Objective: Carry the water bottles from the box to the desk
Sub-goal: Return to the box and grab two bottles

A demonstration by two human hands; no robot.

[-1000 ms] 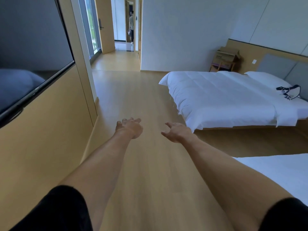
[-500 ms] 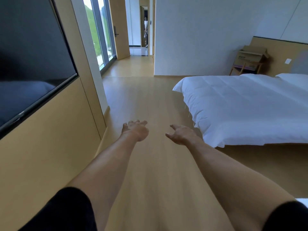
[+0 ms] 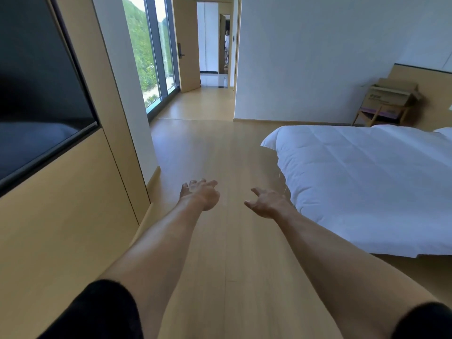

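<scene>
A brown cardboard box [image 3: 391, 95] with open flaps sits on a small wooden stand in the far right corner, beside the bed's headboard. No water bottles and no desk show in this view. Both my arms stretch forward over the wooden floor. My left hand [image 3: 200, 193] hangs with relaxed fingers and holds nothing. My right hand [image 3: 267, 201] is spread loosely, also holding nothing. The box is far from both hands, across the bed.
A white bed [image 3: 367, 182] fills the right side. A wall-mounted dark screen [image 3: 36, 94] and wood panelling line the left. Tall windows [image 3: 149, 57] and an open doorway [image 3: 212, 45] lie ahead, with a person [image 3: 227, 45] standing far beyond it.
The view has moved forward and turned left: the window and doorway are nearer, the bed has slid right, and the second bed's corner at lower right is gone. Both hands stay out front, holding nothing.
</scene>
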